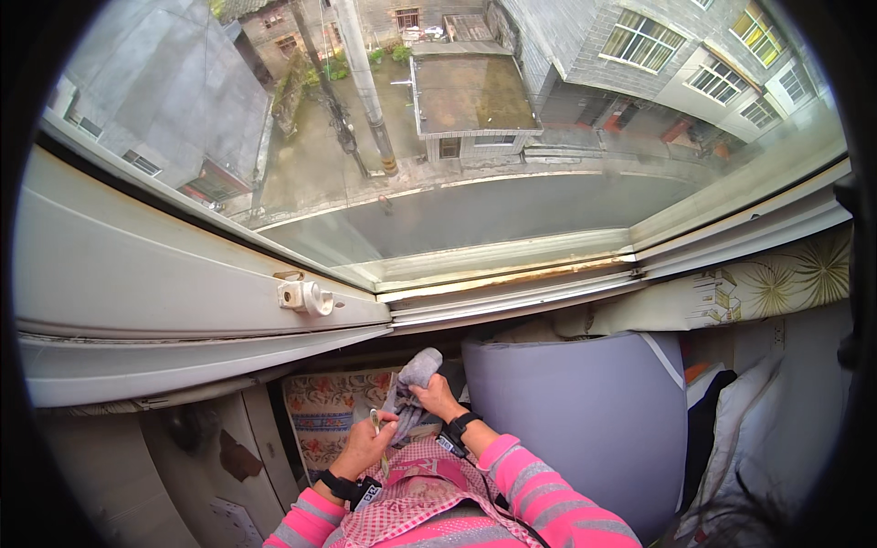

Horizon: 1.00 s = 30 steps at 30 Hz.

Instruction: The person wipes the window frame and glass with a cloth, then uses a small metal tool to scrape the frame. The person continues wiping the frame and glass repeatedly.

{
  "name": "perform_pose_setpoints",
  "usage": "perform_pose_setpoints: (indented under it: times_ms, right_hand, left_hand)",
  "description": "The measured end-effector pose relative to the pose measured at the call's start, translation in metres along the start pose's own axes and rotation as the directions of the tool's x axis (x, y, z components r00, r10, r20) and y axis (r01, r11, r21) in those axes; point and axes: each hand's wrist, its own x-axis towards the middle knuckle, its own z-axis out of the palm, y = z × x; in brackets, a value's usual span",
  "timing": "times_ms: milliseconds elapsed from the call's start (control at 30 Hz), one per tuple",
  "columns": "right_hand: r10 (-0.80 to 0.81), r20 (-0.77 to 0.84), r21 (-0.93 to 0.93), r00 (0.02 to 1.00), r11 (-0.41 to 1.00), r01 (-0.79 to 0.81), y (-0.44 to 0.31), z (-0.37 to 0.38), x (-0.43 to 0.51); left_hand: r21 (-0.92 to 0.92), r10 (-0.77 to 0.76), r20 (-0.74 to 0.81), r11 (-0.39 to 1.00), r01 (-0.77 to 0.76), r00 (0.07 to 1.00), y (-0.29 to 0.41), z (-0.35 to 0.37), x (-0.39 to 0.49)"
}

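My right hand (436, 399) is closed around a bunched grey cloth (421, 368), whose looser end hangs down between my hands. My left hand (368, 442) grips a slim, pale stick-like tool (375, 422), perhaps a toothbrush; its kind is hard to make out. The tool stands roughly upright, with its lower end in front of my checked apron (438, 455). Both hands are low in front of my body, below the window track (514, 301). Beyond the track, the glass pane (466, 236) looks down on a street.
At left, a white window frame (171, 274) carries a white latch (305, 297). Floral-patterned padding (322, 411) lies beyond my left hand. A large grey-lilac curved panel (582, 425) stands close on my right. A patterned curtain (767, 288) is bunched at far right, above white pillows (733, 425).
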Motion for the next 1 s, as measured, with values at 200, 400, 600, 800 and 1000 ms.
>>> perform_pose_setpoints:
  times_ms: [200,400,600,800,1000]
  right_hand:
    - [-0.044,0.418,0.447,0.907,0.88,-0.163,-0.067,-0.013,-0.081]
    - [-0.274,0.606,0.292,0.747,0.95,0.112,-0.158,-0.045,-0.1]
    - [-0.285,0.628,0.284,0.724,0.95,0.127,-0.218,-0.066,-0.114]
    - [-0.494,0.418,-0.194,0.762,0.771,0.606,-0.262,-0.08,-0.115]
    - [-0.695,-0.164,-0.234,0.7,0.717,0.657,-0.347,-0.105,-0.104]
  left_hand:
    - [0.161,0.033,-0.024,0.987,-0.028,0.999,-0.021,-0.01,-0.019]
    - [-0.247,0.024,0.052,0.969,-0.011,0.998,-0.022,-0.013,-0.034]
    - [-0.265,0.187,-0.155,0.938,-0.223,0.97,0.003,-0.025,-0.062]
    - [-0.132,0.242,-0.28,0.949,-0.287,0.929,0.015,-0.049,-0.1]
    - [-0.025,0.279,-0.496,0.942,-0.335,0.822,-0.005,-0.094,-0.14]
